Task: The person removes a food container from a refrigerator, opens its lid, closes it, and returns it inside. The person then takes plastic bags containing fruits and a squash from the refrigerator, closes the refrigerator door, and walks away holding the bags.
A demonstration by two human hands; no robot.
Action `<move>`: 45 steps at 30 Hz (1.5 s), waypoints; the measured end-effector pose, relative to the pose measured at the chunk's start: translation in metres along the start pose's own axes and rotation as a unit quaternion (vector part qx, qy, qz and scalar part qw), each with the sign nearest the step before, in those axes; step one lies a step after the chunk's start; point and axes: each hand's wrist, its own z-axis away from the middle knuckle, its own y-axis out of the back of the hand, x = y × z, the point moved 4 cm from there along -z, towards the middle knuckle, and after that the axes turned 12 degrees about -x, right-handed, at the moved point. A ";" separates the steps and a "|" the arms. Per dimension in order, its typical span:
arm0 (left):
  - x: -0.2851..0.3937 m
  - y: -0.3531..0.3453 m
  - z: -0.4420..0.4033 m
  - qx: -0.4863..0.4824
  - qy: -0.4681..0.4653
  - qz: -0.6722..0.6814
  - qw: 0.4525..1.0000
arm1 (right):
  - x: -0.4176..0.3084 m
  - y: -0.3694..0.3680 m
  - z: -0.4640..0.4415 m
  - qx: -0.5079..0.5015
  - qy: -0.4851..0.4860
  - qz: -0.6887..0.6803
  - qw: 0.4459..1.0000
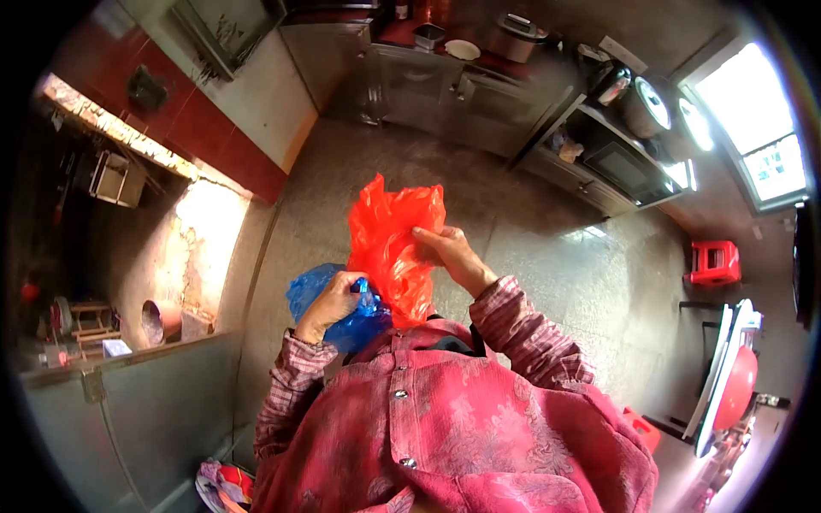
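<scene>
In front of my chest hangs a crumpled orange-red plastic bag [389, 244]. My right hand [453, 256] pinches its right side between thumb and fingers. A blue plastic bag [349, 332] bunches up lower and to the left, touching the red one. My left hand [332, 306] is closed round the blue bag's gathered top, beside the red bag's lower left edge. Folds of both bags hide where they meet.
A counter [402, 36] with a cooker [517, 36] and a plate [463, 50] runs along the far side. A shelf unit with an oven [620, 167] stands at the right, a red stool [715, 262] beyond it. A low wall [162, 410] borders the left.
</scene>
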 end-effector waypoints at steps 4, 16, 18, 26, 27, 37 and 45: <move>0.007 0.010 0.000 -0.108 0.028 0.028 0.993 | 0.010 -0.005 -0.003 0.018 -0.010 -0.038 0.999; 0.019 0.023 0.002 -0.038 0.042 0.490 0.870 | -0.008 0.010 0.014 0.099 0.056 0.005 0.993; -0.016 0.022 0.006 -0.038 0.061 0.534 0.843 | -0.012 0.019 0.035 0.116 0.094 -0.005 0.989; -0.008 0.015 0.002 0.058 0.085 0.483 0.869 | -0.019 -0.002 0.094 0.073 0.005 0.071 0.995; -0.010 0.014 0.002 0.014 0.072 0.488 0.870 | -0.020 -0.006 0.094 0.043 -0.005 0.072 0.996; 0.013 0.021 -0.003 0.068 0.039 0.392 0.917 | -0.005 -0.005 0.004 -0.024 0.008 0.071 0.997; 0.005 0.028 0.006 0.028 0.104 0.340 0.934 | -0.044 0.032 -0.044 -0.056 0.003 0.059 0.997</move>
